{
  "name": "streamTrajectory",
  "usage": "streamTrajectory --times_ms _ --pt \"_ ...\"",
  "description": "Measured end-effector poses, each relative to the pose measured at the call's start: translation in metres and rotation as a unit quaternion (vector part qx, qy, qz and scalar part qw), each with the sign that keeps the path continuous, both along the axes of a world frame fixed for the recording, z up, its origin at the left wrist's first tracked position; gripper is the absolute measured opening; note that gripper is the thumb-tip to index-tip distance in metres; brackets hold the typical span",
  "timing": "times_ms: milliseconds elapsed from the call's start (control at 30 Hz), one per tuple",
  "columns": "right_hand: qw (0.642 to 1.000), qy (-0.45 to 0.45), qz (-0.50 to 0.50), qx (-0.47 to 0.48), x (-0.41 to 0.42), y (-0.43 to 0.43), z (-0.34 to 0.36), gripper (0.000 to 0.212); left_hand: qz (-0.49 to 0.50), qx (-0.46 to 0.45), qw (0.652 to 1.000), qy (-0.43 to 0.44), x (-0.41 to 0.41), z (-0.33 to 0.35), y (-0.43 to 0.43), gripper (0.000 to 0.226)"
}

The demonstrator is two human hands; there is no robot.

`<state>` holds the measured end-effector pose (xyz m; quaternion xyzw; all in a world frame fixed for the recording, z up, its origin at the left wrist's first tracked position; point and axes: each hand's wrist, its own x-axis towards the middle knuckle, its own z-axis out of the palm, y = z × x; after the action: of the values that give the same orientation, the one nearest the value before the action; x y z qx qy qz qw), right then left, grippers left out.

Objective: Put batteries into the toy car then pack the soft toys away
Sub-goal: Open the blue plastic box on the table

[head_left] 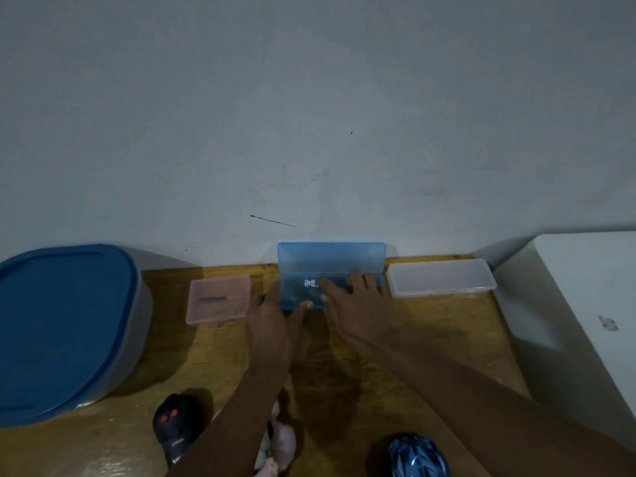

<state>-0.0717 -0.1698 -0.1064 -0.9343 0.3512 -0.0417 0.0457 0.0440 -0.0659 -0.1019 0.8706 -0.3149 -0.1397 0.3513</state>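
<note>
While open, blue case (330, 258) in left hand (268, 321), under right hand (358, 304).

My left hand (266, 325) and right hand (358, 304) are both bare, as are the wrists behind them. My left forearm (237, 407) comes in from 6 o'clock and my right forearm (464, 383) from 4 o'clock, both uncovered right to the edge of view.
</note>
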Motion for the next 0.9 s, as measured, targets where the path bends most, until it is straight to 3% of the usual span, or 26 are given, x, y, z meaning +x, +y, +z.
streamTrajectory --times_ms 433,900 --pt "0.997 0.008 -0.042 -0.062 0.003 0.005 0.000 0.031 -0.008 -0.014 1.000 -0.015 0.002 -0.004 0.001 0.046" --pt "0.996 0.004 0.038 -0.078 -0.011 -0.004 -0.009 0.032 -0.008 -0.018 0.999 -0.030 0.004 -0.011 0.001 0.049"
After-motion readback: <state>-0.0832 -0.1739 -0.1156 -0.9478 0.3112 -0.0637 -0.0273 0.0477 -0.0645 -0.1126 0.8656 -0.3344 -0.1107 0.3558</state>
